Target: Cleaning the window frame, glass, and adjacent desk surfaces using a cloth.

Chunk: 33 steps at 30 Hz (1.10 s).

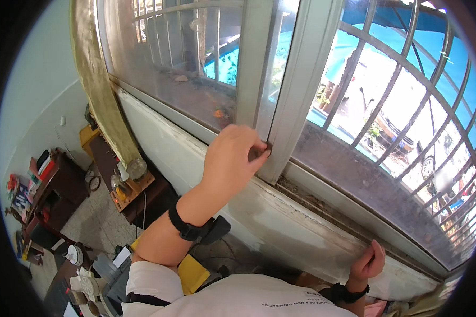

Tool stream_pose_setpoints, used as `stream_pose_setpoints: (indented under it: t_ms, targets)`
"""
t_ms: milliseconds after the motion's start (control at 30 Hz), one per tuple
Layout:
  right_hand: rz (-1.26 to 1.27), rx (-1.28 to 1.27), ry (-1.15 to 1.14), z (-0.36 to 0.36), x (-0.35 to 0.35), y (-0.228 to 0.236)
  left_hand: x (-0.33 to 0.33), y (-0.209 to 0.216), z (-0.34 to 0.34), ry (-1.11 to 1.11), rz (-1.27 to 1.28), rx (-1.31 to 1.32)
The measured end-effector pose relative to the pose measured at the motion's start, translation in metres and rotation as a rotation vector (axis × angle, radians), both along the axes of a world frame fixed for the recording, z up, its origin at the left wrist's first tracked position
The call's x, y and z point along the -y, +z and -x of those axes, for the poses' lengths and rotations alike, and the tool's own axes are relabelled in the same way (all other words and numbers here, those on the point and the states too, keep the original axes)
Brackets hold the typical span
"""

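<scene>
My left hand (235, 156) reaches up to the sliding window's upright frame (285, 121). Its thumb and fingertips pinch together low on that frame. A small dark brown bit shows between them, too small and shaded to name. My right hand (369, 261) hangs at the lower right, beside the white window sill (322, 238). Its fingers are curled in, and I see nothing in them. Just behind my left hand stands the dusty glass pane (190, 95). The dirty window track (307, 198) runs from the frame toward my right hand.
Metal security bars (386, 100) stand outside the glass. A gold curtain (103, 90) hangs left of the window. Below it is a brown cabinet (108, 164) with a wooden board and a glass jar. A dark desk (53, 190) and cluttered items lie at the lower left.
</scene>
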State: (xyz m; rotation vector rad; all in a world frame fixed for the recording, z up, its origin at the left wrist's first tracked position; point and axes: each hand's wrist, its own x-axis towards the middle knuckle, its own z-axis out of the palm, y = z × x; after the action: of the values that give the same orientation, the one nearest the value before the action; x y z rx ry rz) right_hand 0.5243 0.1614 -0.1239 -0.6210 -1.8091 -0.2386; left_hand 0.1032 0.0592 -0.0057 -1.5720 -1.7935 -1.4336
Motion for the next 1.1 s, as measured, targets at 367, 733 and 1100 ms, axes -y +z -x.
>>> stream_pose_setpoints:
  t_ms: [367,733,1100]
  targets:
    - [-0.04,0.059,-0.001,0.0,-0.001,0.004,-0.003,-0.041,-0.008,-0.12,-0.04,-0.35]
    - [-0.046,0.037,0.046,-0.001,-0.001,0.002,-0.006,-0.062,-0.018,-0.043,-0.239,-0.348]
    - [-0.034,0.08,0.045,-0.002,0.0,0.004,-0.01,-0.047,-0.017,-0.044,-0.257,-0.342]
